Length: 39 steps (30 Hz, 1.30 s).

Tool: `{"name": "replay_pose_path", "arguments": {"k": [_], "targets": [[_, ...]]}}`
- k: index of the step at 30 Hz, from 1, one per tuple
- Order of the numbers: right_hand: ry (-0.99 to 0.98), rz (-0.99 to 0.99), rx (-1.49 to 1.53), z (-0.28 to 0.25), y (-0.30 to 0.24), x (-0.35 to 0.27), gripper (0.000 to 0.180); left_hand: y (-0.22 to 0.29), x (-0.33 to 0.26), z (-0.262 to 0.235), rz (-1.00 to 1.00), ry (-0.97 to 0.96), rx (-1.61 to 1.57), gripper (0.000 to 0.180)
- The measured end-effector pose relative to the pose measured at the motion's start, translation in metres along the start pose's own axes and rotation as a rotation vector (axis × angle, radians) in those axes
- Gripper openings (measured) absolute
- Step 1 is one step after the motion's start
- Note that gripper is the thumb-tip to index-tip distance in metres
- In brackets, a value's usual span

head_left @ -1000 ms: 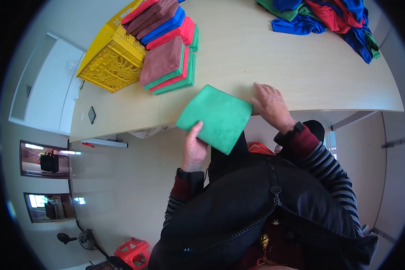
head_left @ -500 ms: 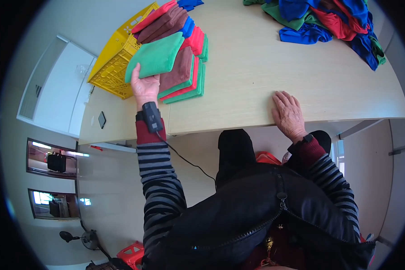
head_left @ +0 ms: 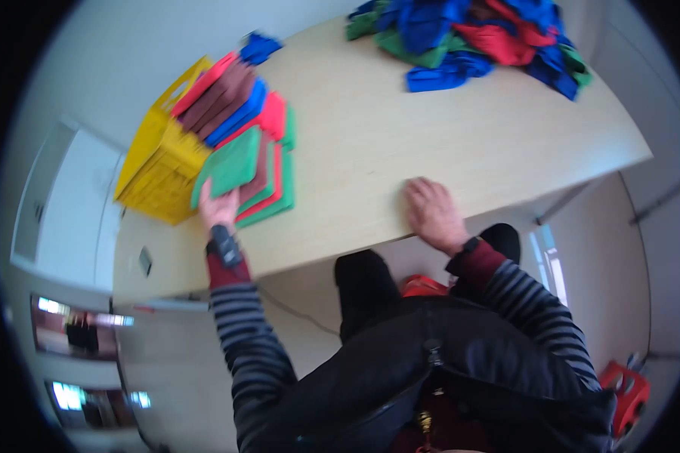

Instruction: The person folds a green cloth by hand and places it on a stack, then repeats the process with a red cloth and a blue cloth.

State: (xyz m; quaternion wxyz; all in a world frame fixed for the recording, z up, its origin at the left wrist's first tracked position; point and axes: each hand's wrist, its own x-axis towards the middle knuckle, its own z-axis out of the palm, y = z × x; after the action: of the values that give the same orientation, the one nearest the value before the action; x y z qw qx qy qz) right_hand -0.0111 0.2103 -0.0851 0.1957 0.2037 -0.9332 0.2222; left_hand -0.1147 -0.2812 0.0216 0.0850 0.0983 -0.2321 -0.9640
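Note:
My left hand (head_left: 219, 206) grips the near edge of a green folded cloth (head_left: 233, 162), its thumb on top and the other fingers hidden beneath. That cloth lies over the front stack, covering part of a brown folded cloth (head_left: 265, 170). Below the brown one are green and red layers (head_left: 275, 175), then a green folded cloth (head_left: 279, 204) at the bottom. My right hand (head_left: 436, 211) rests flat near the front edge of the table (head_left: 340, 196), palm down and holding nothing.
Behind the front stack stand more folded cloths (head_left: 227, 98) in red, brown, blue and green. A yellow plastic crate (head_left: 159, 170) is on their left. A rumpled heap of cloths (head_left: 468, 38) lies at the far right. One loose blue cloth (head_left: 261, 47) and a dark flat object (head_left: 145, 261) are also on the table.
The green cloth in my left hand has come down onto the front stack. My right hand stays flat on the table. The whole view has shifted and tilted.

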Motion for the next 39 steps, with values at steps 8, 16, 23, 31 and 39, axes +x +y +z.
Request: {"name": "replay_pose_path", "arguments": {"k": [8,16,23,31,39], "targets": [[-0.041,-0.018,0.043,-0.016,0.012,0.000,0.046,0.025,-0.033,-0.001,-0.081,0.101,0.285,0.054],[-0.189,0.032,0.394,-0.050,0.083,0.010,0.034,-0.001,-0.101,-0.015,-0.141,0.057,0.678,0.061],[-0.058,0.258,0.317,-0.163,0.219,0.036,0.028,-0.171,-0.141,0.004,-0.046,-0.125,1.298,0.017],[0.282,0.537,0.380,-0.296,0.387,0.080,0.026,-0.293,-0.155,0.018,0.631,-0.648,1.922,0.007],[0.524,0.669,0.137,-0.268,0.464,0.180,0.069,-0.309,-0.150,0.013,0.936,-0.724,2.061,0.009]]}}
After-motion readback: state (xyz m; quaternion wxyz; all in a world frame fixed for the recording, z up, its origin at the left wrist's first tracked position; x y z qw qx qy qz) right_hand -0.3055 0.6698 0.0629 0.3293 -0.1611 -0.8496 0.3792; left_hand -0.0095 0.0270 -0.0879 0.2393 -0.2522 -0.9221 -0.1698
